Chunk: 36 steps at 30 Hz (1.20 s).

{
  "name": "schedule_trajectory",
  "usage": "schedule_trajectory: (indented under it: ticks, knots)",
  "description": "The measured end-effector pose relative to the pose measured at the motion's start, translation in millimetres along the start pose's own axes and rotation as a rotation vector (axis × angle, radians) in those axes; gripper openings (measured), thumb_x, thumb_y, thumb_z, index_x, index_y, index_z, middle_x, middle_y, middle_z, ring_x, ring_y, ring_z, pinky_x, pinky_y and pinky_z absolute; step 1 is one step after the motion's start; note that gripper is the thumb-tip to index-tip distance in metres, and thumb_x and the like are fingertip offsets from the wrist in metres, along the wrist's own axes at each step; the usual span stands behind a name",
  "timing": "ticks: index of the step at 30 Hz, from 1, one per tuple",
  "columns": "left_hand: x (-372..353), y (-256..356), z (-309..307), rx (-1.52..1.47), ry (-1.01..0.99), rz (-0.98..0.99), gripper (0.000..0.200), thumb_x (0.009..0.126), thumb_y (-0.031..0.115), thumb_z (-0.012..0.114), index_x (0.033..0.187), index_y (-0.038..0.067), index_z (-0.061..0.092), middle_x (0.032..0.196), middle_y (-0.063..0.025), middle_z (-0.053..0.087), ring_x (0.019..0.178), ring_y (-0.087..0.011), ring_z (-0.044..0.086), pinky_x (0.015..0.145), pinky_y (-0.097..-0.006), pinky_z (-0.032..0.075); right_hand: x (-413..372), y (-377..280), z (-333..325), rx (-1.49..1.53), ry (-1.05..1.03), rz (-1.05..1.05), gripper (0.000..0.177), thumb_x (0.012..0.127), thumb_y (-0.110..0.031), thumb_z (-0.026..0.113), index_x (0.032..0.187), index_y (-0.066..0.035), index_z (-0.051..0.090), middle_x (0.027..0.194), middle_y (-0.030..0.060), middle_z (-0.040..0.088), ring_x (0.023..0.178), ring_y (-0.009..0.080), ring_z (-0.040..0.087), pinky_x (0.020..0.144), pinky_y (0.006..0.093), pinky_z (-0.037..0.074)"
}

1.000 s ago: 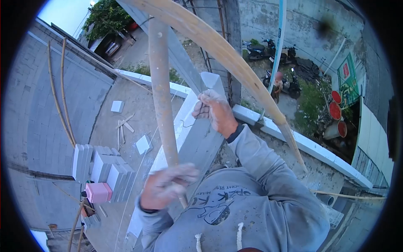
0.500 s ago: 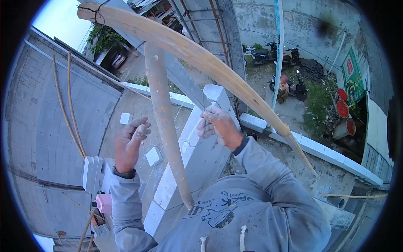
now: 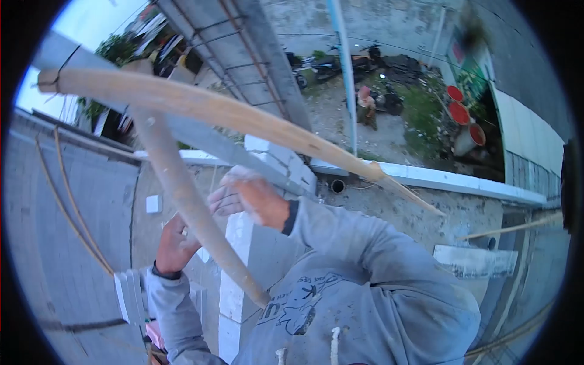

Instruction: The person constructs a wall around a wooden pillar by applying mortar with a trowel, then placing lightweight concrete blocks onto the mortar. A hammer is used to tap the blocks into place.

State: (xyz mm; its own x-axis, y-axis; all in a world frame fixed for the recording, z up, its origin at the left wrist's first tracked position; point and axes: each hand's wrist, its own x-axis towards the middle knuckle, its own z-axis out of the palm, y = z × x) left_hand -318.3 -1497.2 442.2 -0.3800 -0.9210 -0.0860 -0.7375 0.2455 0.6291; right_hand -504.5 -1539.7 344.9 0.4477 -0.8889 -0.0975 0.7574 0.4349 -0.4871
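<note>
My left hand (image 3: 173,246) is on the left of a slanting round wooden pole (image 3: 198,210), its fingers loosely bent and their tips partly behind it. My right hand (image 3: 258,198), smeared by motion, is just right of the pole with its fingers stretched left toward my left hand. Nothing shows in either hand. Beneath my hands runs a low wall of white blocks (image 3: 237,258). A curved wooden pole (image 3: 243,115) with dark wire round its far end crosses above, and a long grey beam (image 3: 228,146) passes behind the slanting pole.
A concrete column with rebar (image 3: 237,52) rises ahead. Beyond the white block row (image 3: 426,177), a person (image 3: 366,106) is near parked motorbikes (image 3: 340,64) and red-topped buckets (image 3: 459,112). White blocks (image 3: 131,295) are stacked at left. An open pipe (image 3: 337,186) protrudes ahead.
My right hand has left the top of the block wall and moved left toward the slanting pole. My left hand has moved lower, closer to the pole. The view has turned right.
</note>
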Motion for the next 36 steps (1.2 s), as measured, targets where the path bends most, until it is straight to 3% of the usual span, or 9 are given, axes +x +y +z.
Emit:
schedule_trajectory:
  ticks: [6, 14, 17, 18, 20, 26, 30, 35, 36]
  knots:
    - [10, 5, -1, 0.12, 0.152, 0.013, 0.021, 0.072, 0.011, 0.061, 0.089, -0.001, 0.062, 0.081, -0.0122, 0.065, 0.074, -0.0202, 0.061, 0.068, -0.0323, 0.046, 7, 3, 6, 0.046, 0.023, 0.01, 0.018, 0.089, -0.013, 0.042, 0.098, 0.002, 0.043, 0.086, 0.0208, 0.062, 0.074, 0.0284, 0.066, 0.062, 0.0353, 0.056]
    - [25, -44, -27, 0.3, 0.142, 0.044, 0.019, 0.072, 0.006, 0.056, 0.089, 0.001, 0.063, 0.086, -0.0165, 0.064, 0.081, -0.0334, 0.062, 0.072, -0.0366, 0.047, 5, -32, -19, -0.723, 0.035, -0.151, 0.018, 0.088, -0.015, 0.046, 0.085, 0.001, 0.053, 0.072, 0.0109, 0.061, 0.061, 0.0171, 0.062, 0.048, 0.0282, 0.05]
    - [39, -78, -42, 0.374, 0.145, 0.174, 0.022, 0.074, 0.009, 0.057, 0.094, 0.002, 0.063, 0.091, -0.0195, 0.063, 0.084, -0.0367, 0.061, 0.074, -0.0388, 0.048, 48, 2, -94, -0.396, 0.157, -0.386, 0.014, 0.085, -0.018, 0.052, 0.086, -0.005, 0.056, 0.066, 0.0026, 0.055, 0.054, 0.0131, 0.055, 0.043, 0.0257, 0.042]
    - [45, -89, -43, 0.378, 0.18, 0.136, 0.023, 0.074, 0.01, 0.057, 0.095, 0.002, 0.062, 0.093, -0.0208, 0.063, 0.085, -0.0375, 0.061, 0.073, -0.0395, 0.048, 44, -27, -91, 0.088, 0.095, -0.142, 0.016, 0.084, -0.02, 0.054, 0.084, -0.005, 0.057, 0.067, 0.0025, 0.056, 0.056, 0.0124, 0.055, 0.044, 0.0246, 0.042]
    - [67, -119, -43, 0.418, 0.25, 0.077, 0.023, 0.074, 0.012, 0.06, 0.095, 0.001, 0.062, 0.094, -0.023, 0.062, 0.086, -0.0383, 0.061, 0.07, -0.0403, 0.049, 59, -48, -93, -0.725, 0.282, -0.627, 0.021, 0.084, -0.023, 0.055, 0.078, -0.003, 0.056, 0.066, 0.003, 0.057, 0.057, 0.0135, 0.055, 0.048, 0.0261, 0.043]
    - [131, -164, -36, 0.254, 0.263, 0.239, 0.023, 0.07, 0.013, 0.069, 0.085, -0.002, 0.061, 0.085, -0.0189, 0.062, 0.07, -0.0304, 0.06, 0.06, -0.0358, 0.049, 98, -66, -96, -0.651, 0.265, -0.501, 0.025, 0.081, -0.023, 0.056, 0.076, 0.0, 0.06, 0.068, 0.0075, 0.061, 0.062, 0.0146, 0.058, 0.059, 0.03, 0.045]
    - [156, -147, -50, 0.124, 0.27, 0.138, 0.021, 0.072, 0.011, 0.07, 0.089, 0.0, 0.064, 0.084, -0.0125, 0.063, 0.073, -0.0231, 0.059, 0.066, -0.0345, 0.048, 126, -52, -96, -0.835, 0.072, -0.474, 0.022, 0.079, -0.021, 0.057, 0.083, 0.0, 0.062, 0.074, 0.012, 0.064, 0.068, 0.0218, 0.061, 0.064, 0.0331, 0.046]
    - [147, -128, -62, 0.33, 0.137, 0.26, 0.023, 0.071, 0.01, 0.071, 0.091, 0.001, 0.064, 0.085, -0.0114, 0.063, 0.076, -0.0218, 0.059, 0.069, -0.0349, 0.048, 199, -9, -100, -1.598, -0.459, -0.908, 0.028, 0.084, -0.029, 0.047, 0.1, -0.016, 0.065, 0.099, 0.0112, 0.064, 0.091, 0.0293, 0.061, 0.078, 0.037, 0.048]
    - [159, -127, -73, 0.373, 0.107, 0.308, 0.023, 0.071, 0.01, 0.071, 0.092, 0.001, 0.064, 0.085, -0.0111, 0.063, 0.076, -0.0216, 0.059, 0.07, -0.035, 0.048, 140, -57, -69, -1.19, -0.4, -0.493, 0.03, 0.084, -0.032, 0.048, 0.101, -0.012, 0.065, 0.1, 0.0122, 0.064, 0.088, 0.0296, 0.061, 0.08, 0.0352, 0.047]
